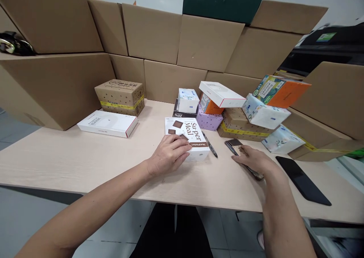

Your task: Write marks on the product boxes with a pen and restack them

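Observation:
My left hand (pixel 171 154) lies on the near left part of a white box (pixel 197 136) printed "Su-per Meal". Its fingers stretch over the top and do not wrap around the box. A dark pen (pixel 210 145) lies along the box's right side. To the right, my right hand (pixel 254 160) is closed over a long, flat, dark object with a shiny metallic edge (pixel 231 148), lying on the table. The hand covers much of this object, so its exact kind is unclear. A black phone-like slab (pixel 303 179) lies beyond my right wrist.
A flat white box (pixel 108 123) lies at left before a brown carton (pixel 119 96). Behind the middle stand a tissue pack (pixel 188 100), a purple box (pixel 209 119) and another white box (pixel 222 95). At right, an orange box (pixel 287 93) tops stacked packs. Cardboard walls (pixel 153 30) enclose the table.

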{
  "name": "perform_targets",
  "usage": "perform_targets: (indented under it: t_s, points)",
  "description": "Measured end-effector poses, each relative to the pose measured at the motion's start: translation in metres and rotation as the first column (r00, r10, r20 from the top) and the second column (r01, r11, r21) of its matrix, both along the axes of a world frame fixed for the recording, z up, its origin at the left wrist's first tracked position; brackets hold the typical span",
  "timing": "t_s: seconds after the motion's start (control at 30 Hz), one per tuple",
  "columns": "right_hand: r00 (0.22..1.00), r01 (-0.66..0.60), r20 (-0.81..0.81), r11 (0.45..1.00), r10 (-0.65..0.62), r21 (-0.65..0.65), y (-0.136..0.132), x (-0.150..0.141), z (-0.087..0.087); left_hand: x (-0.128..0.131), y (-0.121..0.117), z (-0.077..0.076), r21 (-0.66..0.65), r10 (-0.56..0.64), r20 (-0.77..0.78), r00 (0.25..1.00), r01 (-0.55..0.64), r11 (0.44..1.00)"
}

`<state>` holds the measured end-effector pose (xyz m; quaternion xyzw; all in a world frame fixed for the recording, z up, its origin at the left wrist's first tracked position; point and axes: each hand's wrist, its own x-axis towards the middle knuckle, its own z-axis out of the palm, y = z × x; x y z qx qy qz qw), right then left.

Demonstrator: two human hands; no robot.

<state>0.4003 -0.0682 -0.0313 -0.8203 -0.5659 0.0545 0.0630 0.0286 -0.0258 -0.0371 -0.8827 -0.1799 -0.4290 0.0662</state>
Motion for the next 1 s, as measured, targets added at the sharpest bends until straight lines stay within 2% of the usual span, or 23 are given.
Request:
perform_targets:
  t_s: [0.1, 0.27, 0.37, 0.43, 0.53, 0.6, 0.63, 0.7, 0.73, 0.87, 1.0]
  points:
    - [0.999, -0.023, -0.042, 0.998, 0.020, -0.060, -0.004, 0.001, -0.006, -0.001, 0.000, 0.000, -0.006, -0.006, -0.007, 1.000, 0.006, 1.000]
    - [0.994, 0.032, -0.110, 0.999, -0.028, 0.035, -0.012, -0.008, 0.002, -0.001, 0.000, 0.002, -0.010, 0.002, -0.005, 1.000, -0.002, 1.000]
    - [0.932, 0.073, -0.362, 0.983, -0.006, 0.170, -0.019, -0.014, 0.007, -0.001, 0.001, 0.002, -0.004, 0.009, 0.011, 1.000, -0.009, 1.000]
    - [0.785, 0.118, -0.616, 0.959, 0.069, 0.257, -0.022, -0.023, 0.013, -0.001, 0.001, 0.001, -0.004, 0.010, 0.015, 1.000, -0.010, 1.000]
    - [0.432, 0.188, -0.874, 0.925, 0.224, 0.330, -0.025, -0.049, 0.031, -0.001, 0.002, 0.001, 0.002, 0.011, 0.017, 1.000, -0.011, 1.000]
    - [0.205, 0.169, -0.921, 0.914, 0.332, 0.367, -0.025, -0.074, 0.046, -0.001, 0.002, 0.001, 0.001, 0.013, 0.014, 1.000, -0.013, 1.000]
    - [0.115, 0.131, -0.922, 0.915, 0.369, 0.382, -0.025, -0.088, 0.052, -0.001, 0.003, 0.001, -0.002, 0.015, 0.010, 1.000, -0.015, 1.000]
    - [-0.038, 0.056, -0.930, 0.930, 0.364, 0.362, -0.024, -0.119, 0.063, -0.001, 0.003, 0.001, -0.005, 0.025, 0.005, 1.000, -0.025, 1.000]
    - [-0.093, 0.013, -0.934, 0.938, 0.345, 0.346, -0.023, -0.135, 0.065, -0.001, 0.004, 0.001, -0.003, 0.032, 0.006, 0.999, -0.032, 0.999]
    - [-0.213, -0.047, -0.942, 0.960, 0.260, 0.276, -0.019, -0.188, 0.060, -0.003, 0.007, -0.003, 0.008, 0.054, 0.019, 0.998, -0.055, 0.998]
    - [-0.308, -0.167, -0.926, 0.946, 0.218, 0.279, -0.019, -0.211, 0.047, -0.005, 0.009, -0.008, -0.050, 0.084, -0.010, 0.996, -0.085, 0.995]
